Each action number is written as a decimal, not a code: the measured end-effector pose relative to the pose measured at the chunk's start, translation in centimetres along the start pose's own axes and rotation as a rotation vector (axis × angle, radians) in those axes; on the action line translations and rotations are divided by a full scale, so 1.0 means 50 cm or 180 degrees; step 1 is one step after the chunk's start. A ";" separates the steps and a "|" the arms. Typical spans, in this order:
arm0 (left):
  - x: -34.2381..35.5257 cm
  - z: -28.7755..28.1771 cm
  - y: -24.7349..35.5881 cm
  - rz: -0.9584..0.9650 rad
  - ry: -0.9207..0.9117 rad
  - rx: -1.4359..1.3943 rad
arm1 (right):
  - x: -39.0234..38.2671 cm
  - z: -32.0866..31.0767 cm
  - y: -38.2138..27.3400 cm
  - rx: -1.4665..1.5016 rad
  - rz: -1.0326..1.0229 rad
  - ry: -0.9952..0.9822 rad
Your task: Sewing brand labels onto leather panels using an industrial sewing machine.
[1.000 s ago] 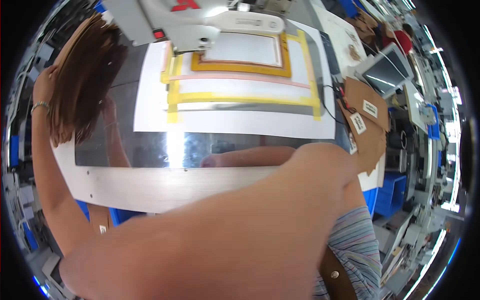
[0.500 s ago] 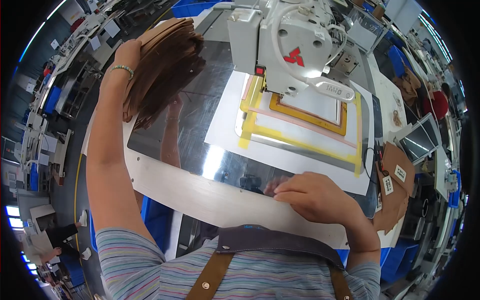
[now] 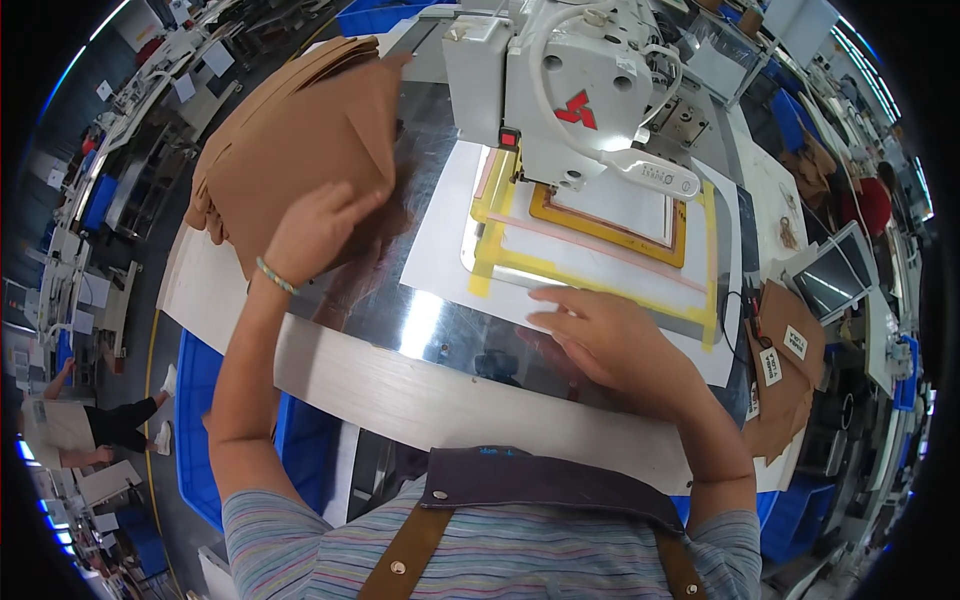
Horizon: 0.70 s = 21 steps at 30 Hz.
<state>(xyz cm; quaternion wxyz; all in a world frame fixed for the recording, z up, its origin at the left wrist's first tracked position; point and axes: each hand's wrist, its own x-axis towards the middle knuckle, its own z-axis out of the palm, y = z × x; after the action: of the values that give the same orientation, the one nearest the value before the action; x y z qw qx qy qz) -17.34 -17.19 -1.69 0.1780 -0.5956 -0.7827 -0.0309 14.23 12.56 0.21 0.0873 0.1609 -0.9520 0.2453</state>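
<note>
My left hand (image 3: pixel 320 225), slightly blurred, is on the top brown piece (image 3: pixel 290 140) of a stack at the table's left, its fingers closed near that piece's right edge. My right hand (image 3: pixel 590 335) is open, fingers apart and slightly bent, over the front of the white sheet and the shiny metal plate (image 3: pixel 380 330). Beyond it lies the clamp template (image 3: pixel 495 270) with yellow and pink tape and an inner yellow frame (image 3: pixel 610 238), under the white sewing machine head (image 3: pixel 560 80).
Brown pieces with white labels (image 3: pixel 785 420) and a tilted screen (image 3: pixel 830 270) are at the right. A blue bin (image 3: pixel 200 400) sits below the table's left. A person (image 3: pixel 75 430) is at the far left, another in red (image 3: pixel 865 210) at the far right.
My left hand has left the stack's far left edge and moved right and down onto its top. The stack's flat top now shows. My right hand has swung up toward the template.
</note>
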 end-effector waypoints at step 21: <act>-0.283 0.047 -0.015 -0.1106 0.0391 0.0122 | 0.196 0.167 0.111 -0.1973 -0.0480 0.1177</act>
<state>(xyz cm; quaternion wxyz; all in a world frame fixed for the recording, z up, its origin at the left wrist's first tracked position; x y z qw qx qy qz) -15.39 -29.82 -8.24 0.2287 -0.4450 -0.8619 -0.0826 2.44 10.42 -7.05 0.3203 0.1494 -0.9347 -0.0370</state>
